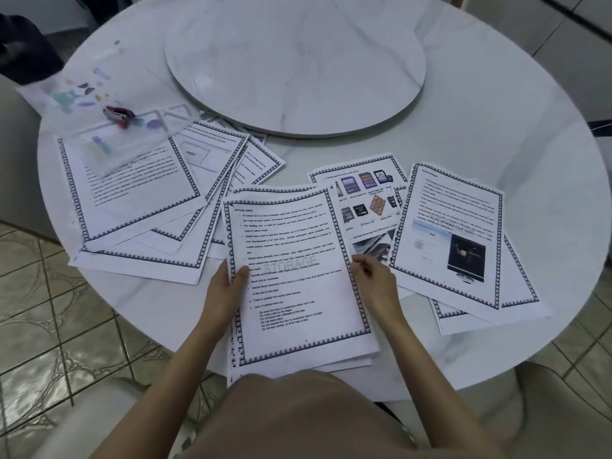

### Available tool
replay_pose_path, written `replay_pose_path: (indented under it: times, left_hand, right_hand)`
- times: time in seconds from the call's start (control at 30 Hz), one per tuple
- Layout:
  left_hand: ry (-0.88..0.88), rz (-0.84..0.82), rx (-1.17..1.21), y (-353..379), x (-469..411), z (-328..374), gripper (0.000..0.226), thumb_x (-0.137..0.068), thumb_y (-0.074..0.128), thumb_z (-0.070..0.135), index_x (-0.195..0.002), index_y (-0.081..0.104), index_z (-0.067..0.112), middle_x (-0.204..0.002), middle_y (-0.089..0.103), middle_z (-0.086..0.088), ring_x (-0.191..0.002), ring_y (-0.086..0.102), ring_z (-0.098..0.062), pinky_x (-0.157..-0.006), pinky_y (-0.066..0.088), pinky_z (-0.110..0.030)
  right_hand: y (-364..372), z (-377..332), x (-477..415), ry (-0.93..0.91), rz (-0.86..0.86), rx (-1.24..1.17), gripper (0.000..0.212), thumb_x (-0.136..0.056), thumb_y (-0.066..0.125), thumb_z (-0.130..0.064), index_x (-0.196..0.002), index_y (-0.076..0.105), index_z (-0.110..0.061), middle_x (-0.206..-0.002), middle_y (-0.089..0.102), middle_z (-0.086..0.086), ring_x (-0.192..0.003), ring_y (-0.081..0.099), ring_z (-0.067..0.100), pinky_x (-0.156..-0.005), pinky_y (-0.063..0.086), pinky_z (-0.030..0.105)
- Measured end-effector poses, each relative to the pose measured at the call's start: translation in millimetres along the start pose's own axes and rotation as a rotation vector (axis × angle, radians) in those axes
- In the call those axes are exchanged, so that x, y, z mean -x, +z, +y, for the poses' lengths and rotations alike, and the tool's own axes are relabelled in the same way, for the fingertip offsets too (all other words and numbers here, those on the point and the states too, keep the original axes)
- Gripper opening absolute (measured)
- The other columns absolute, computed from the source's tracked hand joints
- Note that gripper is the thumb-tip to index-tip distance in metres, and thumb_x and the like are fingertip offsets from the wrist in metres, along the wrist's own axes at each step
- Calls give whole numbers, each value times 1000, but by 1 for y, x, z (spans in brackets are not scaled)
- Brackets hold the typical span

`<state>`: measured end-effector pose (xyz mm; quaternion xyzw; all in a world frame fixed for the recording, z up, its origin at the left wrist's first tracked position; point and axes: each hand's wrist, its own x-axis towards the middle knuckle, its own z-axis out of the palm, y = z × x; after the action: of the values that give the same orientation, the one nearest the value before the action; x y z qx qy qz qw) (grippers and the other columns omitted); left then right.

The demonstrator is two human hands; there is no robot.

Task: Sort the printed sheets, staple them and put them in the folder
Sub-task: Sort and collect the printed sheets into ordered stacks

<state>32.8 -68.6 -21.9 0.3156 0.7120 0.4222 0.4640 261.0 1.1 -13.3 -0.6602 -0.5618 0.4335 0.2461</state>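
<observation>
Folder [99,127], clear plastic w/ coloured stickers, lies at 10 o'clock on the round marble table [496,111], with a red stapler [119,115] resting on it. Its near edge overlaps a fanned left pile [132,207] of bordered sheets at 9 o'clock. L hand [228,286] grips the left edge of the centre stack [291,260] at 6 o'clock, thumb on top, fingers hidden beneath. Turntable [294,61] sits at 12 o'clock. R hand [371,276] pinches the stack's right edge, fingers curled narrow. Memory-card sheet [364,193] pokes out just beyond it. Right pile [457,233] lies at 4 o'clock, a sheet w/ photos on top.
</observation>
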Motion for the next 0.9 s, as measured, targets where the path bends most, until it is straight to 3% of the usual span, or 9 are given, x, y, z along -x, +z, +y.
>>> replay_pose_path:
  times: [0.13,0.3,0.37,0.43,0.6,0.8,0.9]
  left_hand:
    - [60,57,-7,-2,1,6,37,-97,42,25,-132,45,13,-126,58,-6,-111,57,-24,-96,47,-42]
    - [147,182,-5,-18,-4,20,36,-97,42,20,-131,46,9,-123,58,-7,-107,58,-23,-90,48,-39]
    - [158,208,18,-22,-7,25,37,-97,42,20,-132,44,8,-126,57,-8,-110,57,-24,-93,47,-41]
    - [150,228,38,-23,-11,28,38,-97,43,21,-133,43,8,-129,56,-11,-115,55,-27,-96,46,-43]
    - [123,221,38,-7,-17,33,38,-97,42,20,-134,43,9,-130,56,-10,-116,55,-26,-99,45,-44]
    - [119,162,-16,17,-22,38,33,-97,43,21,-128,48,10,-122,58,-6,-109,56,-22,-94,45,-37]
    - [117,145,-23,20,-27,40,33,-97,44,21,-128,49,11,-124,59,-7,-113,57,-25,-98,45,-43]
  right_hand:
    - [-28,9,-8,46,-4,-105,15,-93,49,-8,-100,62,-5,-70,62,4,-48,55,-3,-47,46,10]
    - [-84,34,-22,48,191,-2,14,-91,53,-9,-99,64,-11,-81,66,5,-57,61,0,-54,47,8]
    - [-107,46,-27,65,282,73,16,-90,54,-11,-102,64,-11,-92,68,11,-66,62,2,-67,50,15]
    - [-127,54,-31,78,376,168,18,-89,55,-12,-104,65,-8,-101,67,14,-86,62,19,-82,45,27]
    - [-160,74,-42,139,517,291,26,-87,60,-11,-108,61,4,-108,59,29,-104,55,39,-93,40,37]
    - [-169,78,-49,371,489,413,63,-81,69,-25,-126,43,10,-131,36,33,-126,30,43,-106,24,43]
    - [-166,80,-51,418,435,421,69,-79,71,-25,-128,38,10,-135,31,31,-129,26,42,-106,25,43]
